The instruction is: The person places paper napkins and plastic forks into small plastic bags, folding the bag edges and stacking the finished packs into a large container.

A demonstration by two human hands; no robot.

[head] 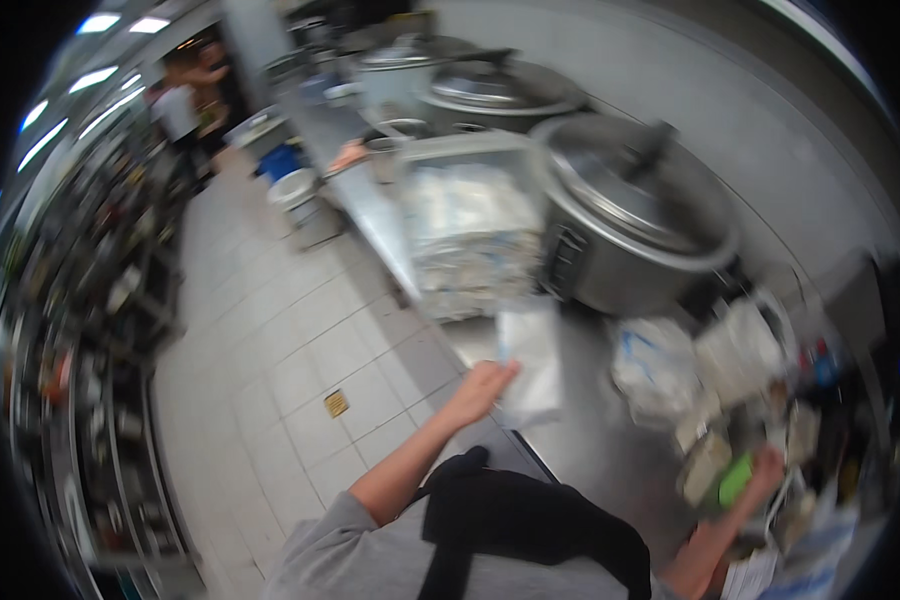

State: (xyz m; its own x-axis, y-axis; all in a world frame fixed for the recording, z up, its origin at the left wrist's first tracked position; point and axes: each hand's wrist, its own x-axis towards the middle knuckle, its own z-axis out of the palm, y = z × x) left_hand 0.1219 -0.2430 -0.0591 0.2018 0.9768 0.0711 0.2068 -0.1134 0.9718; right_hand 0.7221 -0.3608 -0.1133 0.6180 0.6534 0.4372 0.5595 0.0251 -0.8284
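My left hand [490,386] grips the edge of a flat white plastic bag [536,360] over the steel counter [600,435]. Out to the right, my right hand [766,469] is at a bright green object [735,480] among packets; blur hides what it is and whether the fingers are closed on it. Beyond my left hand, a clear plastic bin [469,150] holds a stack of white plastic bags [472,210]. Two wrapped white bundles [654,367] [739,349] lie between the hands, towards the wall.
A large lidded steel cooker [637,217] stands behind the bin, with more lidded pots [502,94] further along the counter. A white bucket [294,191] is on the tiled floor [270,330]. Crowded shelves [120,450] line the left side. People [180,112] stand at the far end.
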